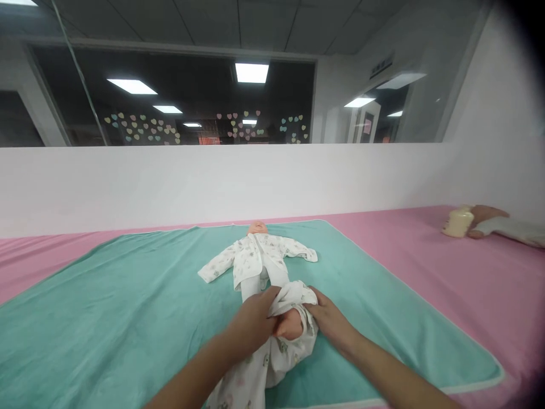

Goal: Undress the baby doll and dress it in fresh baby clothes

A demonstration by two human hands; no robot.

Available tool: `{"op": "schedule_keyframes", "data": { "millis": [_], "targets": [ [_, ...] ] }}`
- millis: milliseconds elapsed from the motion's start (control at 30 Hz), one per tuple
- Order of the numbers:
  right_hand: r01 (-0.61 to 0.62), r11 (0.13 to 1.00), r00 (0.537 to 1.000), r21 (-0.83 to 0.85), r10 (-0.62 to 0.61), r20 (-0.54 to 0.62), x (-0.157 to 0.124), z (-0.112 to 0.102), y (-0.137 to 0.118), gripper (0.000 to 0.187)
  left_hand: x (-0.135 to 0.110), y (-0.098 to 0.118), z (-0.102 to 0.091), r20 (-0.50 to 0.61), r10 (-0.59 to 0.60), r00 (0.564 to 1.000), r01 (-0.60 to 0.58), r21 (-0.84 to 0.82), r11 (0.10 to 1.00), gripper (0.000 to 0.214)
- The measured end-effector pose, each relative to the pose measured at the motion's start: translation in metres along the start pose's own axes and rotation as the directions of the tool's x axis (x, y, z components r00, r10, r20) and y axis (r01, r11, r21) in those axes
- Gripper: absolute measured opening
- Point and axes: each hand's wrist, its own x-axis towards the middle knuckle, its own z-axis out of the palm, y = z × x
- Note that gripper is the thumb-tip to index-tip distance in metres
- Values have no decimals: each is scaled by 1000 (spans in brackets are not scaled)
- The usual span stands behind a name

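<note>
Gripping the bunched leg of the sleepsuit [255, 255], the left hand [251, 324] closes on the cloth right by the doll's [258, 228] bare foot [289, 325], while the right hand [327, 321] holds the other edge of the leg opening. The doll lies on its back on a green towel [106, 307] over a pink mat [383, 238]. Far right, another person's hand [485, 218] holds a cream bottle [460, 221].

Soft matt cotton babygrow [255, 255], fuzzy teal towelling mat [106, 307], smooth vinyl doll foot [290, 325]
</note>
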Motion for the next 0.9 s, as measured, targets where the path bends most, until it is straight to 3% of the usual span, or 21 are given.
{"op": "schedule_keyframes", "data": {
  "millis": [100, 200, 367, 467, 600, 767, 833, 900],
  "targets": [
    [43, 998, 997, -39, -40, 73, 14, -11, -3, 23, 3, 0, -1, 4, 103, 995, -103, 95, 990, 31],
    [37, 995, 980, -96, -17, 199, 28, -25, -15, 25, 3, -1, -5, 13, 143, 990, -143, 17, 990, 40],
    [-22, 964, 871, -266, 149, 467, 60, -48, -25, 25, 5, -18, -14, 123, -73, 990, 112, -349, 930, 34],
    [-33, 969, 870, -244, 148, 471, 77, -46, -7, 22, 8, -33, -16, 157, -128, 979, 194, -554, 810, 35],
    [-11, 980, 915, -200, 90, 394, 87, -35, 21, 24, 11, -43, -18, 154, -191, 969, 238, -781, 577, 36],
    [-41, 989, 928, -140, 89, 363, 85, -37, 25, 22, 12, -38, -28, 199, -303, 932, 284, -921, 268, 31],
    [-34, 989, 930, -142, 83, 358, 84, -39, 22, 21, 11, -38, -31, 207, -296, 933, 274, -939, 209, 27],
    [-27, 985, 938, -170, 84, 338, 83, -39, 21, 19, 9, -41, -33, 221, -251, 942, 285, -924, 256, 23]
  ]
}}
